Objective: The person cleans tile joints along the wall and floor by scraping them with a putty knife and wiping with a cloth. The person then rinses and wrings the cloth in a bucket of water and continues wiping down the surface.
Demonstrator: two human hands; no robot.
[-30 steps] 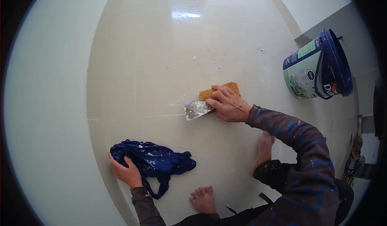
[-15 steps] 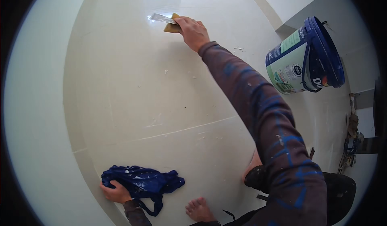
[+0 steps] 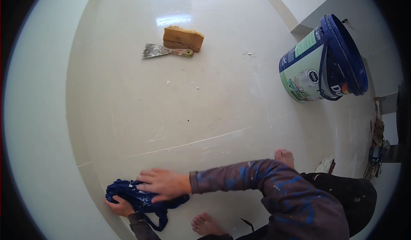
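Observation:
A dark blue cloth (image 3: pixel 170 204) with white specks lies bunched on the tiled floor at the lower left, a loop of it trailing toward me. My left hand (image 3: pixel 120 206) grips its left edge, the fingers tucked into the folds. Over the upper right of the cloth is my right hand (image 3: pixel 165 184), palm down with fingers stretched and holding nothing; whether it presses on the fabric I cannot tell. Farther out, a putty knife (image 3: pixel 167 51) with a stained blade rests on the floor against a yellow-brown sponge block (image 3: pixel 183 38).
A blue-lidded paint bucket (image 3: pixel 305 68) stands at the right. White crumbs (image 3: pixel 248 54) are scattered over the floor (image 3: pixel 128 107). The wall (image 3: pixel 38 111) runs along the left. Beyond the bucket, tools and debris (image 3: pixel 376 150) lie by the right side. My bare feet are near the bottom.
My right hand has let go of the putty knife and sponge, leaving them on the floor, and has come back down-left to the cloth. My left hand stays on the cloth.

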